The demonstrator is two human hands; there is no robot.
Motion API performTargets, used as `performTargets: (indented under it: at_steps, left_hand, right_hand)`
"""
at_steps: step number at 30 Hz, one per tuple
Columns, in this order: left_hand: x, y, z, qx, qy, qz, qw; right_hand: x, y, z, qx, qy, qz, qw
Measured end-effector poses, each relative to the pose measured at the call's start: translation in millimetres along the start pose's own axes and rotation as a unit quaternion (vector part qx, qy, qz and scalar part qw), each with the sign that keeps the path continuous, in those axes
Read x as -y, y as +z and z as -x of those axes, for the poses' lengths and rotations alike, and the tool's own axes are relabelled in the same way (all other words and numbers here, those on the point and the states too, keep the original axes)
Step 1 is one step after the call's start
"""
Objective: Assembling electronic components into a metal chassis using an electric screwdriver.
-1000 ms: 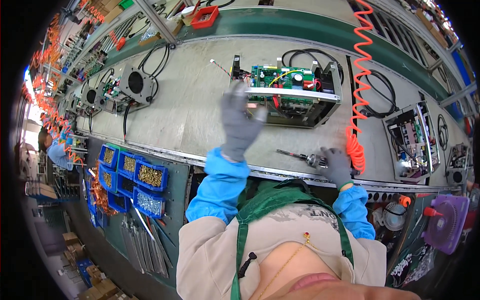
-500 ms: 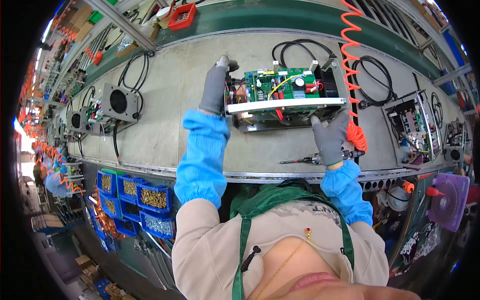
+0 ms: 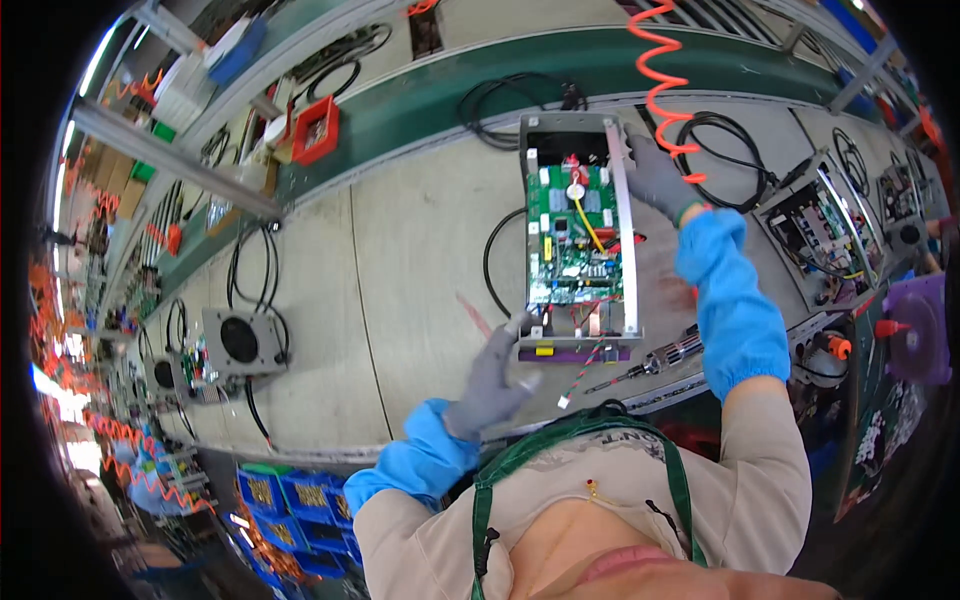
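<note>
Lying uncovered, the unit (image 3: 625, 240) already had its board (image 3: 570, 245); a near plug (image 3: 563, 402) lay loose. Left hand (image 3: 493, 382) was open; right hand (image 3: 659, 180) could not be judged.

Factory assembly floor, electronics line.
Long grey worktop (image 3: 430, 270) runs far off to the left; along it, several open metal units: one with bare green circuit board (image 3: 575, 275) before the wearer, fan-fronted unit (image 3: 242, 340) to the left, another open chassis (image 3: 825, 230) to the right. Orange coiled hose (image 3: 679, 45) hangs overhead. Also: power screwdriver (image 3: 672, 354), blue parts bins (image 3: 322, 535), red tray (image 3: 316, 130), metal framing (image 3: 180, 160).
</note>
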State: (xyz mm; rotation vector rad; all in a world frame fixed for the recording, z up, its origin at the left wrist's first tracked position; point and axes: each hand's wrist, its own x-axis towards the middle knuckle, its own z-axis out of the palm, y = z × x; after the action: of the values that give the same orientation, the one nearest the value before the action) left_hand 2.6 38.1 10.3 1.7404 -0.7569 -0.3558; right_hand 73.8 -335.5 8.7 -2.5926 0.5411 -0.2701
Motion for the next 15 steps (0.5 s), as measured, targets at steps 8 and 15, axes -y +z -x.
performTargets:
  at_steps: [8, 15]
  left_hand:
    - [83, -40, -210, -0.091, 0.088, -0.129, 0.983]
    - [92, -18, -278, 0.03, 0.026, -0.045, 0.998]
  right_hand:
    - [13, -6, 257, -0.005, 0.093, -0.199, 0.976]
    - [73, 34, 320, 0.112, 0.106, -0.136, 0.979]
